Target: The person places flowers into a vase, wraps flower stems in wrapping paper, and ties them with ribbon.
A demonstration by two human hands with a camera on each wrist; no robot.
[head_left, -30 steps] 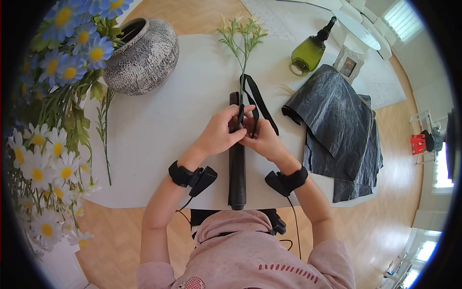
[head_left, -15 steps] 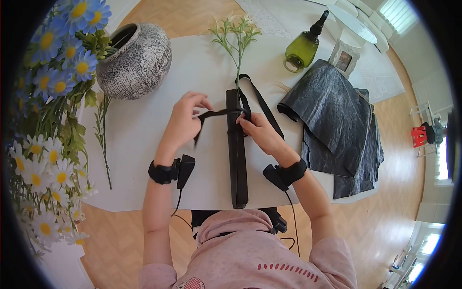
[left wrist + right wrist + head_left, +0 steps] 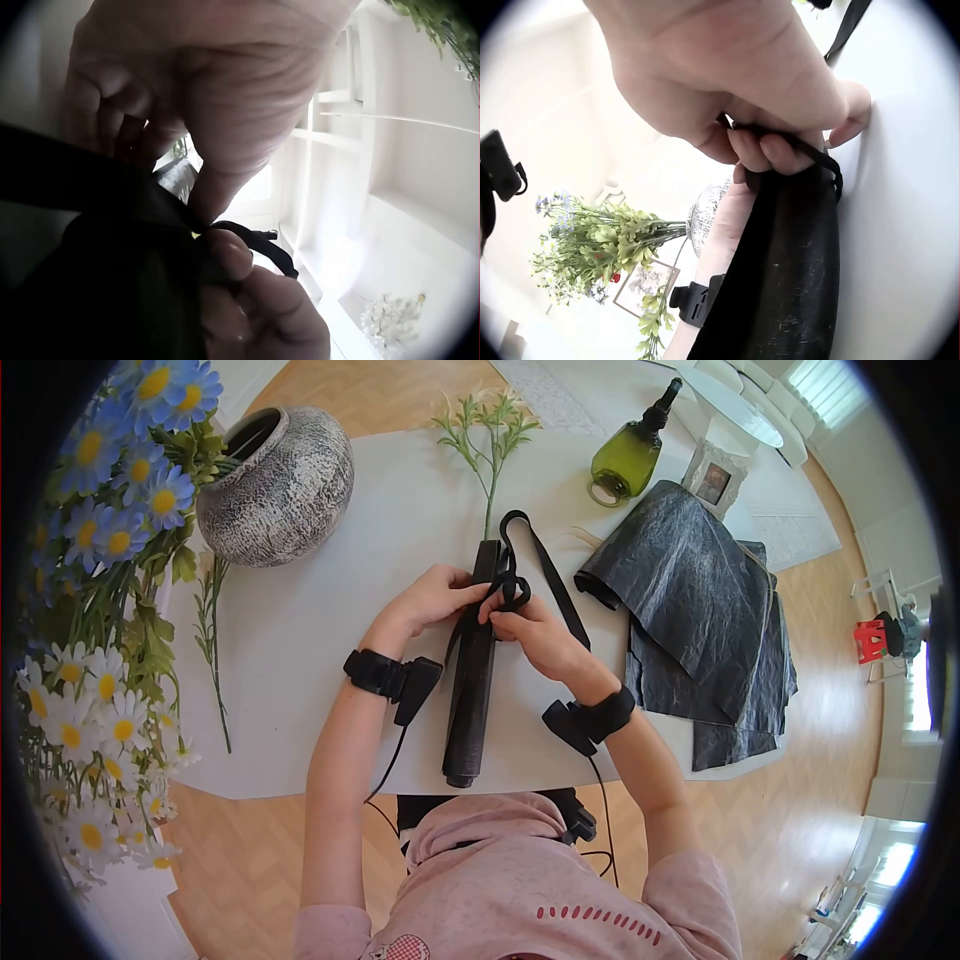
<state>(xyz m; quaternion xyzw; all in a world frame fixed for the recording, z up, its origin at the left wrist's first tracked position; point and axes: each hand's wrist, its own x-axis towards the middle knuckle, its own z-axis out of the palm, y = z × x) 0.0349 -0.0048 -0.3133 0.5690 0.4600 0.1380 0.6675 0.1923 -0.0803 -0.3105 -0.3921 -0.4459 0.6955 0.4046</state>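
Note:
A narrow black wrapped roll [image 3: 468,710] lies slanted on the white table, and a green artificial flower stem [image 3: 489,510] sticks out of its far end. Black ribbon [image 3: 548,565] is looped around the roll's upper part, with a long strip trailing to the right. From the left, my left hand [image 3: 425,600] grips the ribbon against the roll, thumb on top; its other fingers are partly hidden. My right hand [image 3: 540,635] pinches a ribbon loop on the right side. In the right wrist view, its curled fingertips [image 3: 780,154] sit right at the roll's end.
A textured grey vase [image 3: 280,490] stands back left, near blue and white artificial daisies [image 3: 90,710]. One loose green stem [image 3: 213,650] lies left. At right are a green bottle [image 3: 627,460], a small picture frame [image 3: 714,482] and dark wrapping sheets [image 3: 700,610].
My left hand drew a ribbon end out leftward, then came back to the roll. The roll's near end has swung left. My right hand stays beside it, with a ribbon loop now at its fingers.

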